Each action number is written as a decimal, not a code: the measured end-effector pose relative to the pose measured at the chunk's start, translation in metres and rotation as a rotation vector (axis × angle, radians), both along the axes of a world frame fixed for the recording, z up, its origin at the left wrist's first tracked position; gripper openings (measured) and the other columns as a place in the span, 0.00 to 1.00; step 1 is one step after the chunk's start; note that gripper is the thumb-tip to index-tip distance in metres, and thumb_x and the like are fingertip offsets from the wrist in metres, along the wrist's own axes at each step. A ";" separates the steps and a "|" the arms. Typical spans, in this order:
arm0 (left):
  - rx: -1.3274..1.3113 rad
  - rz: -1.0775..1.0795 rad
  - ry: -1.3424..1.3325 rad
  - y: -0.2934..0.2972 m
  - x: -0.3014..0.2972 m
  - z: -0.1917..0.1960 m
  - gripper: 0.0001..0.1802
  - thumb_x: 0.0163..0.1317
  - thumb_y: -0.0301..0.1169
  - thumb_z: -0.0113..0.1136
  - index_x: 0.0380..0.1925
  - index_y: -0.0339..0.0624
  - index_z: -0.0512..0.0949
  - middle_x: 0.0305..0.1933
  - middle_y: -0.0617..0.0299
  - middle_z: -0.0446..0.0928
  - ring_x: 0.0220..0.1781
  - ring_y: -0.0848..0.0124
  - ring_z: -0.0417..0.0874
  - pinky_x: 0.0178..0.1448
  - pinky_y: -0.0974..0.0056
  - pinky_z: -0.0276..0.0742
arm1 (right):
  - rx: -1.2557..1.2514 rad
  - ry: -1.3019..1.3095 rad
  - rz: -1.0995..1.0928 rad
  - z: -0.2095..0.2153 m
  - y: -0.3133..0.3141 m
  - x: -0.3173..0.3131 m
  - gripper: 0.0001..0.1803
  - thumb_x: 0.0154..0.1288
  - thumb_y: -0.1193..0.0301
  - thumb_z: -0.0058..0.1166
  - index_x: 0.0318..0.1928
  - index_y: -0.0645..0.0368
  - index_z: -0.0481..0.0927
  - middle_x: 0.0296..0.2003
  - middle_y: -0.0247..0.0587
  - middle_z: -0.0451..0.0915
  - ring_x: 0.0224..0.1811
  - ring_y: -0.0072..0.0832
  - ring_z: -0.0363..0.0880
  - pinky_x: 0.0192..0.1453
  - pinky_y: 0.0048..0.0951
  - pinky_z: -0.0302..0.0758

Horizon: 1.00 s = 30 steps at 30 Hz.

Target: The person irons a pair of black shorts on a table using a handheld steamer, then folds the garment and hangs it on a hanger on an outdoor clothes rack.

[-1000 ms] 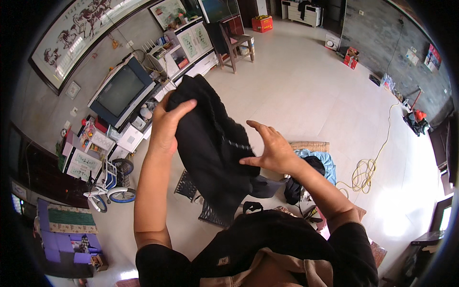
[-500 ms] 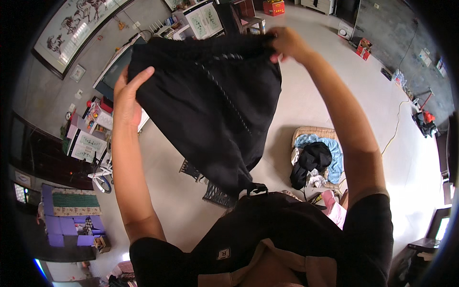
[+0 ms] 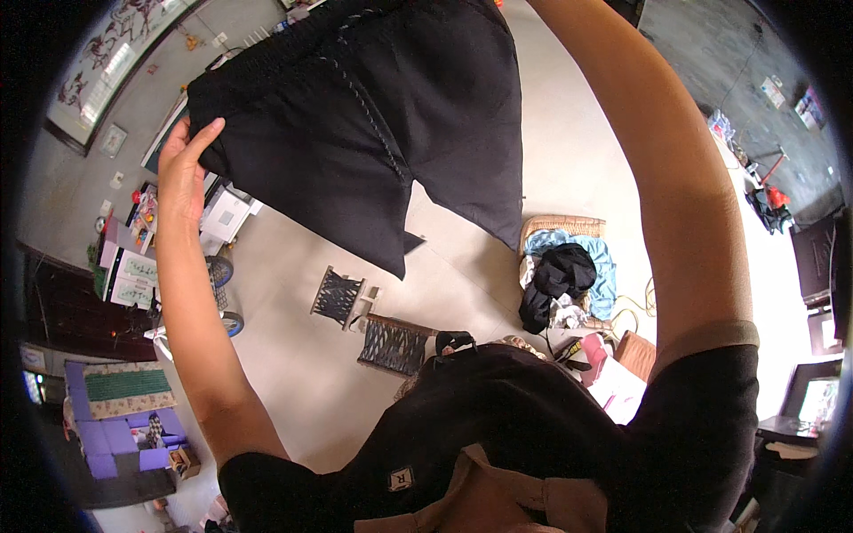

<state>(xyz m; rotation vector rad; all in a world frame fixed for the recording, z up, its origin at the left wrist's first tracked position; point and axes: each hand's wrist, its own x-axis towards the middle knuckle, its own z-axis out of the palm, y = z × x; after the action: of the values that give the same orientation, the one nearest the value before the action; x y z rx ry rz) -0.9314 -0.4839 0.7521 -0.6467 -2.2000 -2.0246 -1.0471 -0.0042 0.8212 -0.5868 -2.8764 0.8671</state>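
Below raised shorts [image 3: 373,133]: basket [image 3: 569,226], stools [image 3: 338,296]

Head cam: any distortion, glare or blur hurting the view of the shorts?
Head view: strong fisheye bending, dark corners at the rim; bright washed-out floor at right; black shorts sharp, their detail lost in darkness, top cropped; left hand sharp, right hand out of frame.
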 end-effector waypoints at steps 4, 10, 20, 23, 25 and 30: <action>-0.032 0.053 0.000 -0.004 -0.010 0.012 0.23 0.63 0.28 0.68 0.58 0.37 0.78 0.56 0.60 0.82 0.57 0.71 0.80 0.67 0.66 0.69 | 0.085 0.334 0.069 0.008 -0.032 0.043 0.15 0.64 0.72 0.44 0.27 0.65 0.83 0.24 0.52 0.85 0.21 0.42 0.86 0.27 0.37 0.84; -0.103 0.150 0.079 0.026 -0.035 0.021 0.25 0.61 0.34 0.72 0.57 0.38 0.79 0.56 0.59 0.81 0.60 0.70 0.78 0.71 0.65 0.62 | -0.050 0.505 -0.021 0.012 -0.014 0.066 0.14 0.64 0.73 0.46 0.28 0.67 0.83 0.23 0.56 0.84 0.20 0.44 0.86 0.26 0.39 0.85; -0.464 0.402 0.493 0.015 -0.082 0.007 0.23 0.59 0.47 0.71 0.38 0.35 0.84 0.28 0.64 0.80 0.30 0.77 0.74 0.41 0.68 0.71 | 0.068 0.563 -0.019 -0.004 -0.008 0.044 0.13 0.63 0.73 0.47 0.25 0.64 0.82 0.21 0.51 0.84 0.19 0.40 0.85 0.28 0.37 0.86; -0.549 0.508 0.524 0.012 -0.077 -0.003 0.24 0.59 0.49 0.71 0.33 0.35 0.83 0.26 0.61 0.80 0.28 0.75 0.74 0.41 0.67 0.72 | 0.016 0.611 0.001 -0.009 -0.016 0.042 0.11 0.61 0.76 0.47 0.28 0.64 0.83 0.23 0.52 0.84 0.20 0.40 0.86 0.28 0.36 0.86; -0.544 0.503 0.465 0.018 -0.067 -0.007 0.26 0.58 0.51 0.71 0.31 0.34 0.82 0.24 0.58 0.80 0.27 0.72 0.75 0.40 0.65 0.73 | -0.050 0.633 0.006 -0.011 -0.017 0.043 0.11 0.61 0.77 0.46 0.30 0.64 0.84 0.24 0.53 0.85 0.21 0.40 0.86 0.28 0.37 0.86; -0.672 0.562 0.462 0.010 -0.072 -0.012 0.27 0.58 0.51 0.71 0.30 0.33 0.81 0.21 0.60 0.77 0.27 0.72 0.73 0.39 0.64 0.72 | -0.006 0.716 0.050 -0.010 -0.028 0.042 0.12 0.60 0.78 0.46 0.35 0.64 0.85 0.26 0.55 0.85 0.23 0.40 0.87 0.31 0.38 0.87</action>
<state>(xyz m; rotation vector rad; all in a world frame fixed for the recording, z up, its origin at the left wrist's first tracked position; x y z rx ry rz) -1.0038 -0.4737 0.7400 -0.4027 -2.3644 -0.7734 -1.0049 -0.0321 0.8116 -0.1478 -2.2404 0.8659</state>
